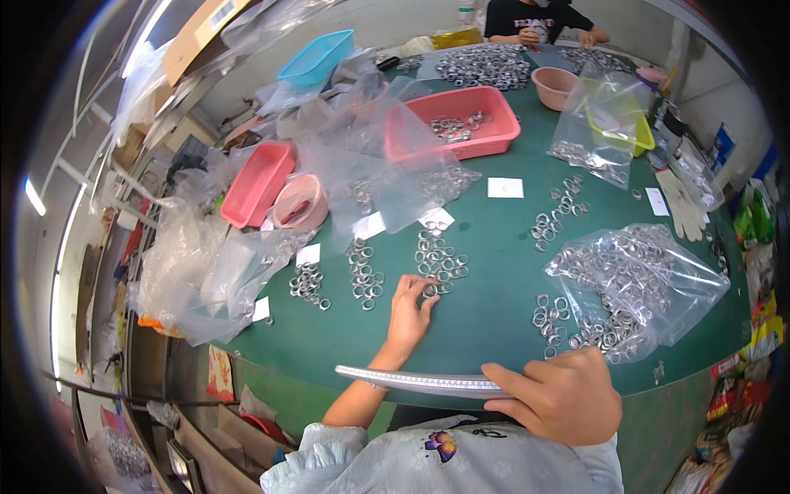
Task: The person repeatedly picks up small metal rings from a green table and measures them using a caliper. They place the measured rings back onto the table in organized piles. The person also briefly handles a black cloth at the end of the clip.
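My right hand [568, 397] is closed around the thick end of a ring mandrel [420, 382], a tapered pale metal stick with graduated marks. Its thin end points left, across my left forearm. Farther out on the green table, my left hand [409, 313] pinches a silver metal ring [430, 290] between thumb and index finger. That ring is at the near end of a cluster of rings [440, 257]. Two more ring clusters lie to the left, a long one [364, 272] and a shorter one [306, 284]. White paper slips [436, 217] lie by the clusters.
A clear bag of rings [634, 280] lies at right beside loose rings [550, 319]. Pink trays [494, 144], a small pink bucket [317, 216], a blue basket [319, 56] and plastic bags [193, 272] stand around. Across the table a person [539, 25] sits behind a ring heap [485, 66].
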Demonstrator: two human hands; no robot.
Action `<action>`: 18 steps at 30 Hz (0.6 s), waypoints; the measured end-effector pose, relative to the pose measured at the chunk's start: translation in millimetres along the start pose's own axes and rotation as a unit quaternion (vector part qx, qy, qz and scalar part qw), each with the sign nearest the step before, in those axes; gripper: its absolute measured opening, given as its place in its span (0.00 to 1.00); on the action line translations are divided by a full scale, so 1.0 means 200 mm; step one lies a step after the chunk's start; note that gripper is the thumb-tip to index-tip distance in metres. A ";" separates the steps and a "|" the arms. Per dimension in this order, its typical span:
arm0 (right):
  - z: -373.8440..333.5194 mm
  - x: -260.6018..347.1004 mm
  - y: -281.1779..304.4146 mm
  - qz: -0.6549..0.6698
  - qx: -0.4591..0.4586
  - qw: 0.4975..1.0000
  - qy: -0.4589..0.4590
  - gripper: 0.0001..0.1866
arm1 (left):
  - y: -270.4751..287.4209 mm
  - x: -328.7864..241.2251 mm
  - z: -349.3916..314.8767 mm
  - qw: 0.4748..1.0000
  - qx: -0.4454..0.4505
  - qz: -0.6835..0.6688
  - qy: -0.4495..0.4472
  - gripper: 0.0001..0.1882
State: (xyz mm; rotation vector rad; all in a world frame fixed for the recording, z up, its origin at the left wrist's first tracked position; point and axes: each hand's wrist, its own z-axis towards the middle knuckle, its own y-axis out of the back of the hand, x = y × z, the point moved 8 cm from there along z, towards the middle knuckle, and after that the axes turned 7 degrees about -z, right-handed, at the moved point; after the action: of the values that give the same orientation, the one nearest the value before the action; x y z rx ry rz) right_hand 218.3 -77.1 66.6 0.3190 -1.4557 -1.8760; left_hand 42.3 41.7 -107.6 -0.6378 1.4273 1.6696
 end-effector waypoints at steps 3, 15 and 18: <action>0.00 0.03 0.00 0.012 0.012 0.999 0.029 0.17 | 0.10 0.12 -0.08 0.998 -0.044 0.030 0.030 0.13; 0.01 0.11 -0.01 0.025 0.053 0.996 0.074 0.17 | 0.34 0.36 -0.20 0.972 -0.129 0.196 0.009 0.18; -0.01 0.11 -0.01 0.019 0.045 0.997 0.066 0.17 | 0.26 0.19 -0.17 0.967 -0.133 0.218 -0.014 0.19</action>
State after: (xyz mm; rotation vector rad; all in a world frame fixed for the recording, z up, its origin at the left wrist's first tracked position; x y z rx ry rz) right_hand 204.8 -93.2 69.4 0.4472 -1.4485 -1.7298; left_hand -26.8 18.8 -117.4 -0.4593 1.4037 2.2321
